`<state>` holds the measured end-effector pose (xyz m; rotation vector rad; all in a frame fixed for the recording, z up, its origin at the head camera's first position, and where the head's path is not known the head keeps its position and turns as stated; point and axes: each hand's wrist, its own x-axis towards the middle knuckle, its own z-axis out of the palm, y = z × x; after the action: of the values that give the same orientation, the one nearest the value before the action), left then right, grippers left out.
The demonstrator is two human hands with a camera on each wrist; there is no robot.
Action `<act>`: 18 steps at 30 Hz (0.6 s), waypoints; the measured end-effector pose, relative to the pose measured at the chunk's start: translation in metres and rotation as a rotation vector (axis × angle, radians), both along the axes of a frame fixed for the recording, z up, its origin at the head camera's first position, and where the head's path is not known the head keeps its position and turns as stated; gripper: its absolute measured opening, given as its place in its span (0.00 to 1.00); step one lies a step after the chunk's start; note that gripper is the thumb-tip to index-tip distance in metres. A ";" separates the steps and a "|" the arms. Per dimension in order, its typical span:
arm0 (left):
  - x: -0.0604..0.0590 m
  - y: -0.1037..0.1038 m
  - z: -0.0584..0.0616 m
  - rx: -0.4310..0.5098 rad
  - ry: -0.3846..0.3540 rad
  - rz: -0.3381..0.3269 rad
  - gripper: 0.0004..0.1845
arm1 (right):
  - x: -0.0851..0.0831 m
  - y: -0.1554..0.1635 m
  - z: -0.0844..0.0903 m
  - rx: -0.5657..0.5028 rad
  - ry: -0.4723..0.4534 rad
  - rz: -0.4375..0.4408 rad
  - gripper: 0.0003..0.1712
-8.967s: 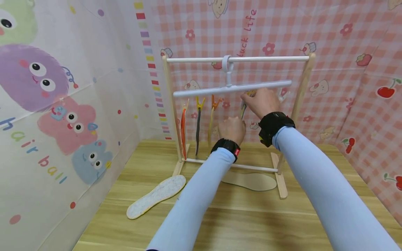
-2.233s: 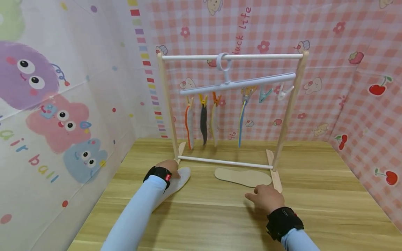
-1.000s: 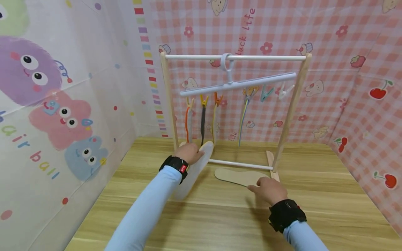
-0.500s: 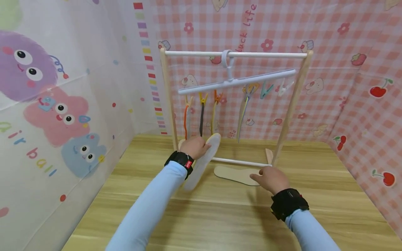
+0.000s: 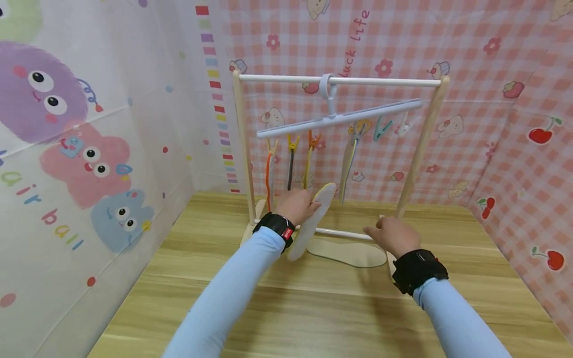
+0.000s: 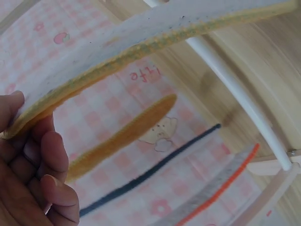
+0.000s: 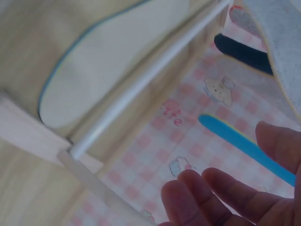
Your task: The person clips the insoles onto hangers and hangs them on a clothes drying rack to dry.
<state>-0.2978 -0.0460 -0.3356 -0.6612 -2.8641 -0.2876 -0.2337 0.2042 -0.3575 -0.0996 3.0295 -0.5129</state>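
Note:
My left hand (image 5: pixel 297 205) grips a white insole with a yellow edge (image 5: pixel 312 219), lifted off the table and tilted up toward the rack; the left wrist view shows its yellow edge (image 6: pixel 141 52) above my curled fingers (image 6: pixel 47 165). My right hand (image 5: pixel 390 233) hovers open, holding nothing, just above a beige insole (image 5: pixel 346 251) lying flat on the table under the rack's lower bar (image 5: pixel 342 233). The right wrist view shows that insole (image 7: pixel 122 61) and my relaxed fingertips (image 7: pixel 221 197).
A small wooden rack (image 5: pixel 241 149) carries a tilted white hanger (image 5: pixel 340 119) with coloured clips. Several insoles hang from its clips (image 5: pixel 291 164); two clips (image 5: pixel 380 130) at the right end hang bare. Patterned cloth walls enclose the wooden table (image 5: pixel 313 308).
My left hand lifted the white insole off the table and carried it up and right toward the rack. My right hand moved forward, away from me, over the beige insole.

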 end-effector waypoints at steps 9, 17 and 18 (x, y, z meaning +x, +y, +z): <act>-0.004 0.015 0.001 0.043 0.100 -0.007 0.27 | -0.016 0.002 0.032 -0.005 0.078 -0.013 0.34; -0.005 0.032 0.005 0.025 0.148 -0.008 0.25 | -0.024 0.003 0.049 -0.014 0.147 -0.009 0.32; -0.005 0.034 0.006 0.024 0.151 -0.005 0.25 | -0.026 0.003 0.051 -0.012 0.156 -0.010 0.32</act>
<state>-0.3023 -0.0120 -0.3300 -0.6564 -2.7116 -0.2609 -0.2594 0.2075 -0.3068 -0.1315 3.1801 -0.5488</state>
